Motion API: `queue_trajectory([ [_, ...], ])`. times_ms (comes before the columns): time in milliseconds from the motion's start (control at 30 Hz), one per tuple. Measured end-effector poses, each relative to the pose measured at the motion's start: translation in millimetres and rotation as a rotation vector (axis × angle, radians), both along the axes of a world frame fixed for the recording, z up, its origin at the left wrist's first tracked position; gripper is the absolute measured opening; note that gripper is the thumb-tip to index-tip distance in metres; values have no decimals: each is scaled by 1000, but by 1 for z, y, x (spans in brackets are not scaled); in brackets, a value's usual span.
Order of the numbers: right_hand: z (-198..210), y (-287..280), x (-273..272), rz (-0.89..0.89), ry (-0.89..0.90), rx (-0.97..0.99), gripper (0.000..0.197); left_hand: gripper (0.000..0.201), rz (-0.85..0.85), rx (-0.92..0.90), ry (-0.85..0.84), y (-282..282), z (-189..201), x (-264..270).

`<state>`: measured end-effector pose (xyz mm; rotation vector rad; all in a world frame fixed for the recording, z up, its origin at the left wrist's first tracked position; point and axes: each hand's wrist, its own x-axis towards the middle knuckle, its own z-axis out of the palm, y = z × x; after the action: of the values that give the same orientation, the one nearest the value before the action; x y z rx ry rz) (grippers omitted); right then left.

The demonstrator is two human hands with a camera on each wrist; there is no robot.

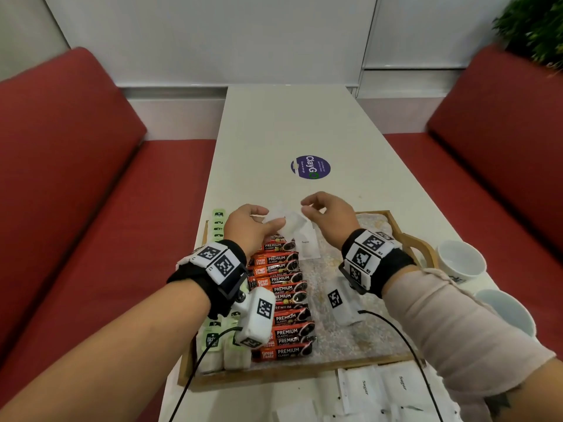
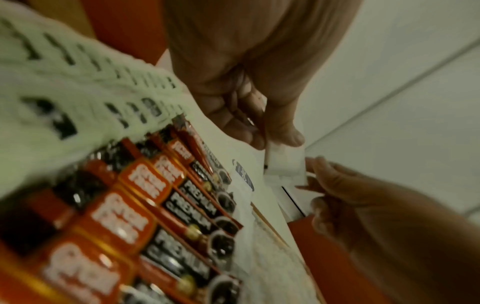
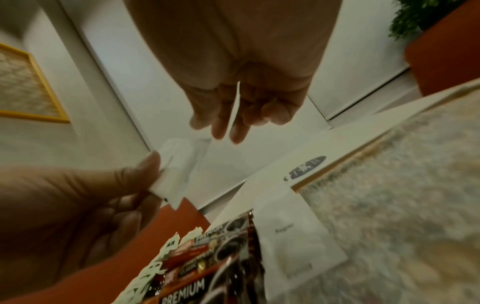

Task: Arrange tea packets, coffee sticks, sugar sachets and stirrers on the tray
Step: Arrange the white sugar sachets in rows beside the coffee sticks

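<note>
The left forearm and its wrist camera cover part of the tea packets [image 1: 218,222] at the tray's nine o'clock side. The sugar sachets [image 1: 374,391] at six o'clock on the counter [image 1: 274,132] run off the bottom edge. Both wrist views are blurred; the coffee sticks' [image 2: 145,207] small print is unreadable. The cups [image 1: 461,260] at three o'clock are partly hidden by the right forearm.

Wooden tray [image 1: 393,219] on the table, holding a column of green-and-white tea packets [image 1: 218,222] along its left side and overlapping red coffee sticks [image 1: 283,295] beside them. One white sugar sachet [image 1: 310,245] flat beside the sticks; several held above in the left hand [image 1: 251,223]. More sugar sachets [image 1: 384,388] loose before the tray's near edge.
</note>
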<state>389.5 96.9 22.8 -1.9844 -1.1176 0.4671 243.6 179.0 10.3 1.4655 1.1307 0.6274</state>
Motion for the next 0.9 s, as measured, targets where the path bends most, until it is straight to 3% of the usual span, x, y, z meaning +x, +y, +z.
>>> queue_trajectory([
  [100,5,-1,-1,119,-18,-68,5,39,-91,144,141,-1,6,1],
  [167,3,-3,-1,134,30,-79,13,38,-125,178,156,-2,8,2],
  [333,-13,-4,7,-43,145,-88,26,31,-127,190,93,-2,9,2],
  [433,-27,-8,14,-127,144,-224,31,17,-78,196,79,0,6,2],
  [600,-45,-6,20,-138,125,-484,25,8,-52,189,76,2,2,1],
  [767,-56,-4,17,-139,224,-507,28,8,-52,179,69,3,1,2],
  [900,-53,0,12,-136,117,-574,27,8,-58,184,72,4,1,3],
])
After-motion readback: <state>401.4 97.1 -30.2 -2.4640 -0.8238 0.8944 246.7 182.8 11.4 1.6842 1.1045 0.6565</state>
